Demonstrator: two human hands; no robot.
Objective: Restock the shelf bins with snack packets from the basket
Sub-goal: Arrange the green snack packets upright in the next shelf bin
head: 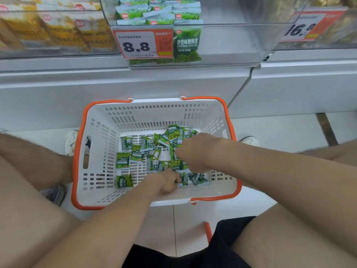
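Small green packets (139, 157) lie loose in a single scattered layer on the floor of the basket (77, 151), most toward its right half, a few flat ones off at its left. Judged light, soft and crinkly, with slick film that slides under the fingers. Contents likely crush a bit, so scoop a bunch or pinch by the sealed edges, no hard squeeze. Left hand (166, 183) is inside the basket at its near wall, fingers curled round a packet or two at the pile's near edge. Right hand (195, 151) is down on the pile nearer the basket's right wall; fingers are hidden under the hand, so cannot tell whether it has anything. The target bin (222, 45) is up above the basket's far side, clear-walled, with green packets stacked in its left part and its right part bare. A price tag (137, 45) reading 8.8 is on its front. A bin of yellow packets (58, 31) sits up and left of the basket. A shoe (71, 142) is just outside the basket's left rim. In the way: the tall basket walls, the bin's front lip, and the bare knees flanking the basket.
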